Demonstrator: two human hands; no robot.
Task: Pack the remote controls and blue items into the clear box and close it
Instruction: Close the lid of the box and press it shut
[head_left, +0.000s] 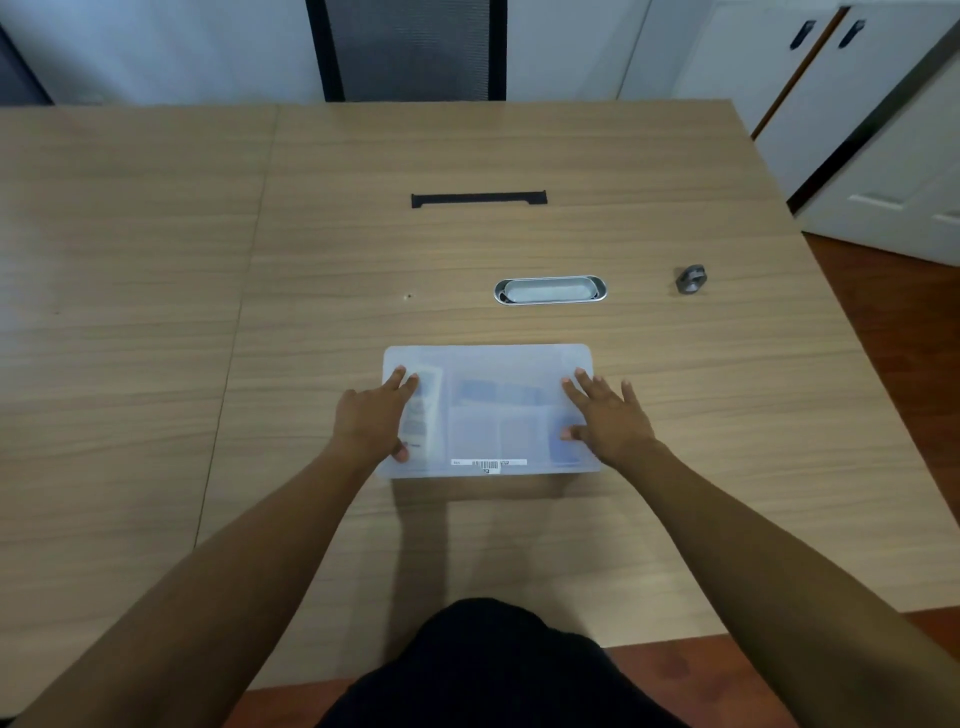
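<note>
The clear box (488, 364) sits on the wooden table in front of me with its frosted lid lying on top. Through the lid a white remote control (423, 410) shows along the left side, and blurred blue items (498, 395) fill the middle and right. My left hand (371, 421) rests flat on the lid's left edge, fingers spread, thumb at the front corner. My right hand (605, 415) lies flat on the lid's right edge, fingers apart. Neither hand grips anything.
A metal cable grommet (549, 290) is set into the table behind the box. A black strip (478, 199) lies farther back. A small grey metal object (691, 279) stands at the right. A black chair (410, 49) is beyond the far edge.
</note>
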